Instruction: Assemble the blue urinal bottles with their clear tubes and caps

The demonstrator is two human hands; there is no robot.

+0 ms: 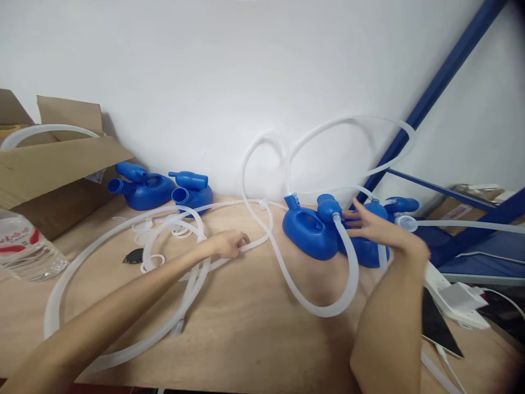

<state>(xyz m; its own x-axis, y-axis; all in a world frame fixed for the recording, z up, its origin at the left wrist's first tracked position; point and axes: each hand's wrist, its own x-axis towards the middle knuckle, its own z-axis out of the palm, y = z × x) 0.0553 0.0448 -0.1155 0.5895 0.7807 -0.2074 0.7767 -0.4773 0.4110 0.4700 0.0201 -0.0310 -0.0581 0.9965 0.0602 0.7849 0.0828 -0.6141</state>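
Observation:
My left hand [229,243] is closed around a translucent white hose [256,244] low over the wooden table. My right hand [375,225] has its fingers spread, at the cup-like blue fitting [329,208] and a blue urinal bottle [363,253] partly behind it; whether the fingertips touch either is unclear. Left of that hand sits another blue urinal bottle [305,234], with a hose rising from its capped neck [292,201]. From the blue fitting a thick hose [349,273] loops down onto the table and back up to the left.
Two more blue bottles [150,192] [197,198] stand by the wall at left. Coiled hoses [55,306], white rings and a black round piece [134,255] lie before them. An open cardboard box [61,164] and a water bottle [28,246] are far left; a power strip [459,301], tablet [438,323] and blue rack post [451,65] are at right.

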